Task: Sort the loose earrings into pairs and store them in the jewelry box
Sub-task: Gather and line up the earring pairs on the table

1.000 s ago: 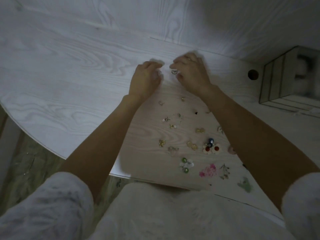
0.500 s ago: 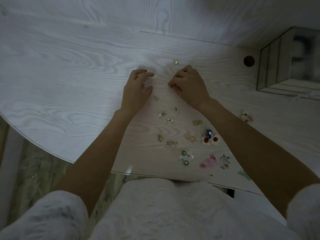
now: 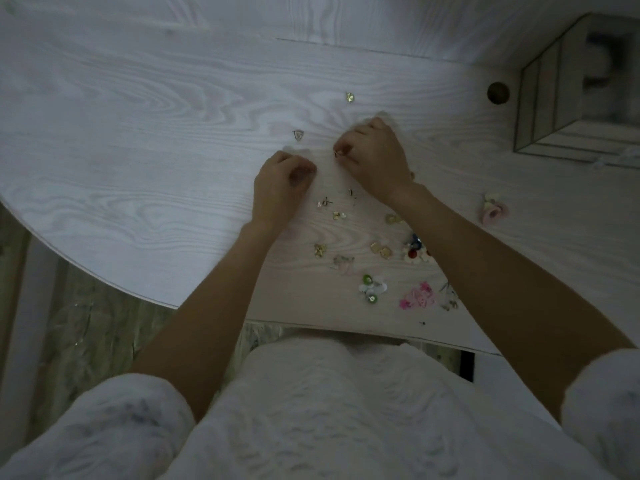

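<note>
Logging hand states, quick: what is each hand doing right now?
Left hand: fingers curled on the table; whether it holds anything cannot be told.
Right hand: pinching a small earring at its fingertips.

A pale wood-grain surface (image 3: 138,133) with a curved near edge has a round cable hole (image 3: 497,93) at far right. Grey-streaked floor (image 3: 90,327) shows below its edge.

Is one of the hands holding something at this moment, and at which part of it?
The right hand pinches a small earring at its fingertips; which part it grips is too small to tell. The left hand is curled, and whether it holds anything cannot be told.
</note>
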The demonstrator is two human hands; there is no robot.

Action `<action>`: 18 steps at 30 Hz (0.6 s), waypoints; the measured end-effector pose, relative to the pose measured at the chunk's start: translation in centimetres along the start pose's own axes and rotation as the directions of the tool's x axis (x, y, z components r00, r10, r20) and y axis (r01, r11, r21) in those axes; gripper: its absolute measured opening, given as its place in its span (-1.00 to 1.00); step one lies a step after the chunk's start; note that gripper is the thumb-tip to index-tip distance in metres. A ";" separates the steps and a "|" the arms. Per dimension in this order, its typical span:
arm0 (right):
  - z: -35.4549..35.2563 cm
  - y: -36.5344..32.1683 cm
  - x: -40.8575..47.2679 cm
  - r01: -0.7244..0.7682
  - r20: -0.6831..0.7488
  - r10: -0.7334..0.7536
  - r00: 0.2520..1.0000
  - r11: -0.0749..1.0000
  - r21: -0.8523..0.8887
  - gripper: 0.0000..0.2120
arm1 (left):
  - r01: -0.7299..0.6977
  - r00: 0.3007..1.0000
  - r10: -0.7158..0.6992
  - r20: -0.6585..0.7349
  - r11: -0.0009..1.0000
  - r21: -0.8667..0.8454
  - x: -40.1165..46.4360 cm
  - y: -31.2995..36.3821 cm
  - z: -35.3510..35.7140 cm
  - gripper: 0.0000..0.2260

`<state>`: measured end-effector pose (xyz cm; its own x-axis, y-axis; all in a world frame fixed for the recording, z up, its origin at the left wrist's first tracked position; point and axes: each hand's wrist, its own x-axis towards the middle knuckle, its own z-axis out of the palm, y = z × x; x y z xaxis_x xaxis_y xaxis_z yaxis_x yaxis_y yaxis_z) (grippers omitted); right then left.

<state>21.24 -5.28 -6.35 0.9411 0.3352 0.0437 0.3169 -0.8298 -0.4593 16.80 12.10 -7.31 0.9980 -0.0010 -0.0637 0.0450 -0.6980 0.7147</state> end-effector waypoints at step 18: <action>0.9 -3.6 4.3 0.057 0.107 -0.064 0.992 0.996 0.070 -0.76 | 0.109 0.987 -0.117 -0.111 0.991 -0.071 -1.3 -0.4 -1.0 -0.89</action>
<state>24.00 -0.44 -5.31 0.9010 0.4332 -0.0218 0.3606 -0.7761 -0.5173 15.58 13.07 -6.82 0.9847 0.1600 -0.0688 0.1567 -0.6412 0.7512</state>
